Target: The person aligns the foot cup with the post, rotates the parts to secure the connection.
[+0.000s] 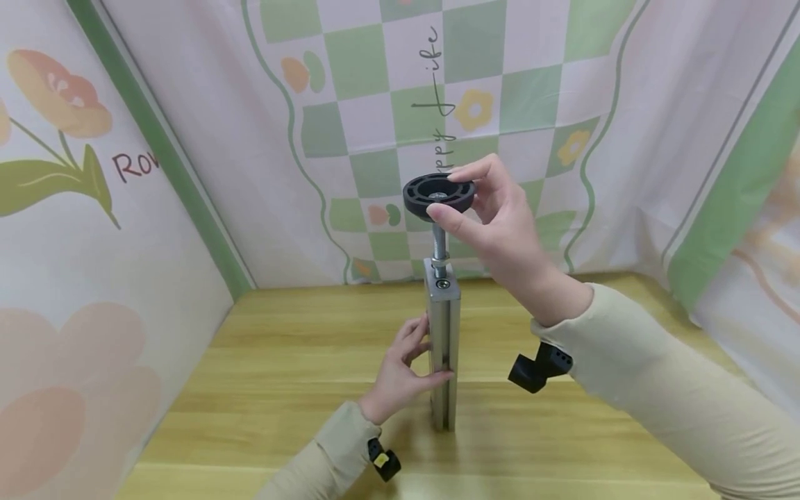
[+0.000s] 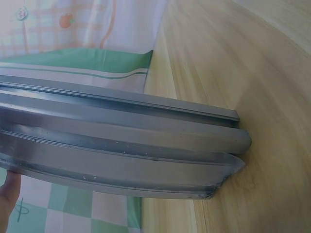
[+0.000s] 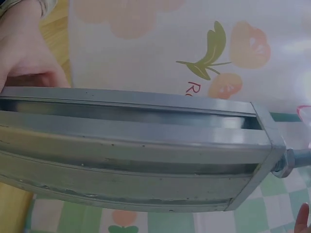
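Observation:
A grooved aluminium profile (image 1: 442, 354) stands upright on the wooden table, with a metal end plate (image 1: 445, 294) on top. From that plate rises a threaded rod (image 1: 439, 242) with a hex nut (image 3: 287, 164) near its base. A black round levelling foot (image 1: 415, 206), hollow side up, caps the rod. My right hand (image 1: 500, 226) grips the foot's rim between thumb and fingers. Lower down, my left hand (image 1: 400, 375) holds the profile, thumb on the near side and fingers on the left side. The left wrist view shows the profile's bottom end (image 2: 226, 160) at the tabletop.
The wooden table (image 1: 300, 347) runs back to a hanging curtain (image 1: 350, 160) with green checks. More printed cloth (image 1: 75, 243) closes off the left side, and another curtain (image 1: 744, 180) the right. Each sleeve carries a small black wrist mount (image 1: 531, 373).

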{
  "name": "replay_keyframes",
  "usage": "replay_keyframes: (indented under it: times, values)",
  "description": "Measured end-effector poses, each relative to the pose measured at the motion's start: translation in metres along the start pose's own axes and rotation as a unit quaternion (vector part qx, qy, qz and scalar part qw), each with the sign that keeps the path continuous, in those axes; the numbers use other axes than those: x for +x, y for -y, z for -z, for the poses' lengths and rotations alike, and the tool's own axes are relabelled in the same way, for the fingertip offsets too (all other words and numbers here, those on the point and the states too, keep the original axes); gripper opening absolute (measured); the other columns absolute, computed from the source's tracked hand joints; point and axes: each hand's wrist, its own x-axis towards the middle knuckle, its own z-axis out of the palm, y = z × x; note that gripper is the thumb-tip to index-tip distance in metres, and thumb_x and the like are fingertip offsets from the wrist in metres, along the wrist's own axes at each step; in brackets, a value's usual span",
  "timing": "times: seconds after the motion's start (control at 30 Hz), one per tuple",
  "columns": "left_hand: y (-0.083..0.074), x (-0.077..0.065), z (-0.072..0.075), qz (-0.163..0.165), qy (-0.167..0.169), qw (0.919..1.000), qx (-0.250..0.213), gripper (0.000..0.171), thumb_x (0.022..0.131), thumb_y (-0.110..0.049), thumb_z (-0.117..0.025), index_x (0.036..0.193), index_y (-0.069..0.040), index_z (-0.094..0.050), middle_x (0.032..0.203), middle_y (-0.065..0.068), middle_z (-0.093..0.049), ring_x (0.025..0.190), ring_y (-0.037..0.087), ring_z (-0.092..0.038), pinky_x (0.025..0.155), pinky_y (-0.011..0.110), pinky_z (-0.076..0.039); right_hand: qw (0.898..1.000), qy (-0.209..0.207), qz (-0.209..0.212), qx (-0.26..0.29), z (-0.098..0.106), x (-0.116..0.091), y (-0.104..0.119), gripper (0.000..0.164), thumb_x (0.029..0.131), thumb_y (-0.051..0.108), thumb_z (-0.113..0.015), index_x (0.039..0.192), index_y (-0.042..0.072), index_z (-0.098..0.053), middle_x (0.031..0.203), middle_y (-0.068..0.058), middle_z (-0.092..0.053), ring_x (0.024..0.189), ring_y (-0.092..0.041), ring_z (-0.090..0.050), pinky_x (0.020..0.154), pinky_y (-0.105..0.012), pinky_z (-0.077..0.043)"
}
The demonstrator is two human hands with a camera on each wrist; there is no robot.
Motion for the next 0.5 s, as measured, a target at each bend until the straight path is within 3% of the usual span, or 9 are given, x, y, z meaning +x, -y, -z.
replay_keyframes:
  times: [0.2, 0.5]
  values:
    - [-0.001, 0.0, 0.0, 0.004, -0.002, 1.0, 0.004, 0.106, 0.071, 0.012, -0.074, 0.144, -0.046, -0.024, 0.134, 0.025, -0.037, 0.121, 0.006, -0.041, 0.097, 0.039, -0.048, 0.996, -0.047, 0.048, -0.06, -0.005, -0.003, -0.002, 0.032, 0.075, -0.008, -0.069, 0.097, 0.009, -0.054, 0.1, 0.001, -0.059, 0.085, -0.01, -0.06, 0.083, -0.021, -0.045]
    - [-0.002, 0.0, -0.001, 0.005, -0.002, 1.0, 0.0, 0.104, 0.071, 0.012, -0.074, 0.146, -0.043, -0.025, 0.134, 0.024, -0.037, 0.122, 0.007, -0.041, 0.097, 0.039, -0.048, 0.989, -0.069, 0.088, -0.094, -0.012, -0.003, -0.001, 0.036, 0.069, -0.008, -0.075, 0.095, 0.003, -0.052, 0.095, 0.002, -0.055, 0.077, -0.009, -0.055, 0.081, -0.021, -0.045]
